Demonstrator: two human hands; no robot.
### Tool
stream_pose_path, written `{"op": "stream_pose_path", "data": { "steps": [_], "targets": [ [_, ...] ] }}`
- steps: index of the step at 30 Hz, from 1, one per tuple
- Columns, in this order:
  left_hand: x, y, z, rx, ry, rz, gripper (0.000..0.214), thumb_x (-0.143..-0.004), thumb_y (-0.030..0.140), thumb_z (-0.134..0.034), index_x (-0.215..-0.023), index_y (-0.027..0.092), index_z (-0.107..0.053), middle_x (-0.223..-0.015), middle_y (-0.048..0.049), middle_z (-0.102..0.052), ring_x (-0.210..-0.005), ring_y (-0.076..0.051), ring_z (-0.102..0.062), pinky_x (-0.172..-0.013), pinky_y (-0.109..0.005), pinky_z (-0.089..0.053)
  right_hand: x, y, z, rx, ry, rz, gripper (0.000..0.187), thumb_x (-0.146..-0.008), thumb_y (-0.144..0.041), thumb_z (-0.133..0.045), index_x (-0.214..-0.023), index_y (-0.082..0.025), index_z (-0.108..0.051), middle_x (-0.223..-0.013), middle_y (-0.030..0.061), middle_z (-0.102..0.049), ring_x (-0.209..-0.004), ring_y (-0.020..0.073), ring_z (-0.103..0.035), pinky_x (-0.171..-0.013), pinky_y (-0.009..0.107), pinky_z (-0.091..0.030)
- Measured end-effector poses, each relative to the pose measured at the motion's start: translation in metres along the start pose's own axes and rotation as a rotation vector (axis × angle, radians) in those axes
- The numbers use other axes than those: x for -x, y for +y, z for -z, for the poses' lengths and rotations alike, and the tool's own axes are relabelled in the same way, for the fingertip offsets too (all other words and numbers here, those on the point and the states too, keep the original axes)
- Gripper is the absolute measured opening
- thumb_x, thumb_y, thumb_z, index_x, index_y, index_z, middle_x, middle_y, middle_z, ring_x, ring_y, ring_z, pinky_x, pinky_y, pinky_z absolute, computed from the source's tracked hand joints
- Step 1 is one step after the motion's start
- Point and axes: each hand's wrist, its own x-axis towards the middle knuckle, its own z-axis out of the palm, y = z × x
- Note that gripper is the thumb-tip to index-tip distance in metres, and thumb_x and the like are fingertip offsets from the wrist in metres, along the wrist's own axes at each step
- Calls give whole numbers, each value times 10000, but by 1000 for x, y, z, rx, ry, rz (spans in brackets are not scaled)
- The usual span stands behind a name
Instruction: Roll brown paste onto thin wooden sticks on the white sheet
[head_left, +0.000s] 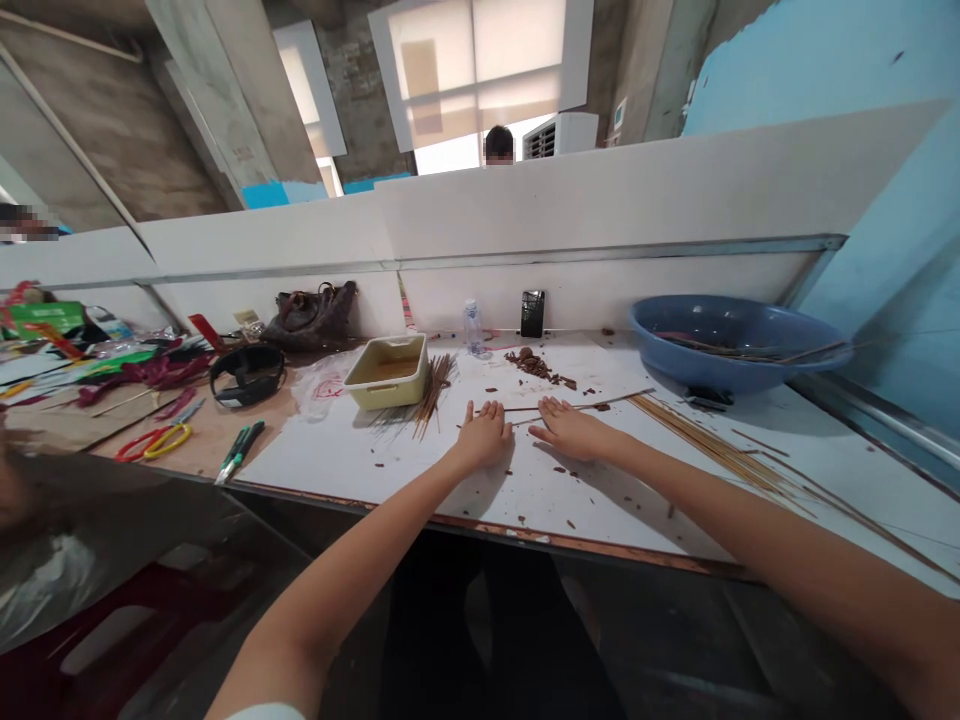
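A: From the head camera, where are the two hands?

B: Side by side above the white sheet, slightly apart. The left hand is palm down, fingers stretched out; so is the right hand.

A: Is either one grasping anything?

B: Neither looks clenched. Both seem flat and loose, laid over a thin brown stick. How hard they press, I cannot tell.

A: Where does that stick run?

B: Crosswise, showing in the gap between the hands. A thin length also shows past the right hand; whether it is the same piece, I cannot tell.

A: And around them?

B: Just beyond lies a heap of brown lumps, with crumbs scattered about. To the left is a yellowish tub with something brown inside, and dark sticks just beside it. On the right, tan sticks lie in front of a blue basin.

A: Farther off?

B: A clear bottle and a dark phone stand upright near the back panel.
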Motion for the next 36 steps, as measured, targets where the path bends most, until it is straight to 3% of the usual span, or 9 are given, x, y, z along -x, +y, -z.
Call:
{"op": "stream_pose_path", "data": {
  "steps": [4, 9, 12, 16, 23, 28, 32, 36],
  "targets": [
    [4, -1, 0, 0, -6, -4, 680, -1151, 378, -242, -1745, 64, -349, -1820, -200, -339, -1730, -290, -278, -1430, -592, -31, 1, 7, -3, 12, 7, 52, 946, -1129, -718, -205, -1749, -21, -364, -1791, 296, -352, -1699, 402, -328, -1381, 585, -290],
    [-13, 5, 13, 3, -20, 73, 676, -1144, 338, -227, -1743, 50, -349, -1833, -195, -311, -1738, -293, -254, -1426, -606, -24, -19, 9, 10, -25, -58, -39, 935, -1127, -703, -209, -1760, -27, -333, -1808, 290, -311, -1717, 411, -264, -1382, 601, -271],
    [-6, 4, 3, -2, 32, 65, 692, -1148, 363, -224, -1748, 35, -335, -1834, -200, -302, -1741, -287, -243, -1434, -574, -29, -9, 12, 1, -22, -9, -19, 958, -1119, -743, -213, -1775, -51, -312, -1834, 263, -272, -1729, 407, -225, -1393, 594, -246],
    [8, -4, -14, -8, 84, -5, 690, -1151, 382, -232, -1746, 56, -358, -1811, -193, -364, -1726, -280, -291, -1439, -568, -39, 8, 20, -14, -17, 30, 67, 946, -1127, -730, -214, -1768, -46, -334, -1817, 278, -308, -1713, 405, -286, -1384, 596, -283],
    [-24, -9, 3, -2, 18, 40, 661, -1147, 316, -216, -1732, 52, -371, -1817, -217, -338, -1723, -308, -296, -1419, -635, -66, -20, 16, 11, 31, -41, -33, 920, -1143, -682, -199, -1746, -5, -354, -1791, 295, -361, -1714, 389, -281, -1384, 565, -281],
    [-10, -15, -13, -35, 73, -12, 664, -1157, 336, -208, -1723, 39, -386, -1798, -222, -381, -1719, -292, -308, -1430, -576, -93, 2, 11, -1, 39, -1, -19, 1021, -1119, -750, -205, -1732, 56, -339, -1804, 332, -282, -1716, 401, -276, -1396, 533, -261],
    [-1, -21, -22, -61, 117, -49, 644, -1151, 304, -240, -1725, 60, -401, -1786, -214, -410, -1701, -287, -351, -1434, -559, -97, 8, 14, -4, 21, 6, 11, 981, -1119, -748, -195, -1739, -10, -379, -1788, 300, -361, -1698, 391, -335, -1383, 546, -303],
    [-20, -19, -8, -40, 76, 27, 613, -1152, 272, -266, -1719, 117, -438, -1784, -190, -427, -1703, -313, -339, -1418, -623, -113, -11, 14, 12, -10, -31, -37, 913, -1125, -701, -256, -1741, -42, -395, -1783, 276, -390, -1698, 390, -333, -1388, 540, -289]
  ]
}}
